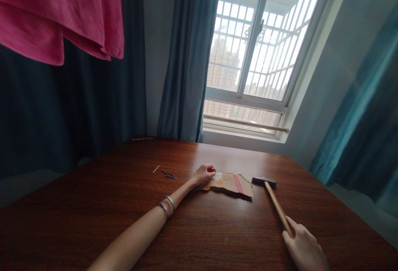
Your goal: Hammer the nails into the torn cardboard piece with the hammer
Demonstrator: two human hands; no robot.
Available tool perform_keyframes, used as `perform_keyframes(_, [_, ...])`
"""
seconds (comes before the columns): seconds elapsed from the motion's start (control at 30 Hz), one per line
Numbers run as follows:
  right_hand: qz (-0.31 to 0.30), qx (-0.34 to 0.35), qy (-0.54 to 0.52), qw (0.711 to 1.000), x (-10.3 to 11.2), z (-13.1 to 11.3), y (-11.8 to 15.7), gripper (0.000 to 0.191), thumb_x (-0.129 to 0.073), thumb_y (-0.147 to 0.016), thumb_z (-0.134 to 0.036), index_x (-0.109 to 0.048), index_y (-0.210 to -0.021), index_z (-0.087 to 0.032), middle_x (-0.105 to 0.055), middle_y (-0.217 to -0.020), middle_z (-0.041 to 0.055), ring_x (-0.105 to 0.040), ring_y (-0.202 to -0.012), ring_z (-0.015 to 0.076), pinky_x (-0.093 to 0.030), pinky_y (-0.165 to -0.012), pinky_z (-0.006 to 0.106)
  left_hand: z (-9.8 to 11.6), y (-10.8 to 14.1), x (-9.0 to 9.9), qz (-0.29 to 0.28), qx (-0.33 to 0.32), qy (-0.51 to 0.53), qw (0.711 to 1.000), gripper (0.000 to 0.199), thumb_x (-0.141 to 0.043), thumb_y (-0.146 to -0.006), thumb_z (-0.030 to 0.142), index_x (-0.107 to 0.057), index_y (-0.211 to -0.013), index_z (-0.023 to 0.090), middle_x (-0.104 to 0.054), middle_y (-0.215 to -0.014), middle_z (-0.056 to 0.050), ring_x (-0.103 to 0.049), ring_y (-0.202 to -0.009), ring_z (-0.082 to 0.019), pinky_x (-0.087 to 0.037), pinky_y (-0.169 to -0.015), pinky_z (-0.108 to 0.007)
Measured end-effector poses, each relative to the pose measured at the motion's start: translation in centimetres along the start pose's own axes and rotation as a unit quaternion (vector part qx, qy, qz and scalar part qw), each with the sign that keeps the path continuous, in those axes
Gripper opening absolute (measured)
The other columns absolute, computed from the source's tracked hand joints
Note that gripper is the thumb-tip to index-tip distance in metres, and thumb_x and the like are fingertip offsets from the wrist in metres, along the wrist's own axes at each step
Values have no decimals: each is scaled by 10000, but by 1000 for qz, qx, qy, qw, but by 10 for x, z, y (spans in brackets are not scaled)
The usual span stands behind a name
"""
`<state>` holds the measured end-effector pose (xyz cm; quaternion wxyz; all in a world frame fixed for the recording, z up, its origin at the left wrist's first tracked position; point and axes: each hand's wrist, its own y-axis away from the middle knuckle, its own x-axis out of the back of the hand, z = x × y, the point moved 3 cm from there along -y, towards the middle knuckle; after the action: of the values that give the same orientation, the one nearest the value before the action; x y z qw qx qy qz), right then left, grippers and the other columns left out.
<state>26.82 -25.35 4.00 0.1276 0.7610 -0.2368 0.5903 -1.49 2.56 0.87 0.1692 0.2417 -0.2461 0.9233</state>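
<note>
My left hand (205, 174) rests at the left end of a torn piece of cardboard (231, 183), its fingers pinched together; what they hold, if anything, is too small to make out. The cardboard has a pink strip near its right end and many small dark marks. My right hand (304, 242) is wrapped round the wooden handle of a hammer (277, 206). The hammer's dark head lies at or just above the tabletop, right of the cardboard.
Several small dark metal pieces (169, 174) and a thin light stick (156, 168) lie left of my left hand on the brown table (199, 238). Curtains (186, 55) and a window stand behind; a pink cloth (90, 14) hangs at the upper left.
</note>
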Motion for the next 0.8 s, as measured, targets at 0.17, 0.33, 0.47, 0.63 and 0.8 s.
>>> perform_keyframes(0.17, [34,40,6,999,-22,15,-8,447,-314,-827,-243,-546,-1183,-104,-622,-1043,161,-606,-921,264,-449,-771,341,-1,0,0,3,3,-9,1000,205,-548,-676,277,-655,-766,127,-630,-683,-21,-549,-638,-128,-378,-577,-210])
perform_keyframes(0.33, [74,74,11,994,-41,25,-12,408,-328,-838,-223,-567,-1140,-88,-614,-1008,171,-603,-899,266,-445,-796,343,2,1,2,2,9,-9,1000,216,-557,-671,288,-661,-768,125,-641,-697,-29,-558,-649,-134,-392,-588,-215])
perform_keyframes(0.47, [109,93,35,989,-47,28,-9,374,-343,-838,-210,-593,-1094,-100,-607,-993,165,-604,-876,264,-440,-807,346,4,2,3,6,13,-9,1000,214,-563,-670,285,-663,-769,124,-641,-705,-31,-562,-658,-134,-401,-600,-216])
perform_keyframes(0.63, [139,75,78,984,-38,18,-5,372,-392,-818,-245,-586,-1118,-140,-578,-1049,161,-591,-853,293,-443,-780,387,5,2,1,4,12,-2,1000,189,-561,-665,256,-658,-755,121,-644,-700,-32,-564,-642,-129,-403,-593,-212])
perform_keyframes(0.8, [168,120,37,978,-12,-51,-24,399,-402,-814,-251,-571,-1147,-113,-546,-1112,180,-547,-967,296,-412,-842,374,8,4,3,10,31,-18,999,178,-565,-659,232,-663,-758,122,-656,-711,-39,-576,-660,-133,-409,-599,-207])
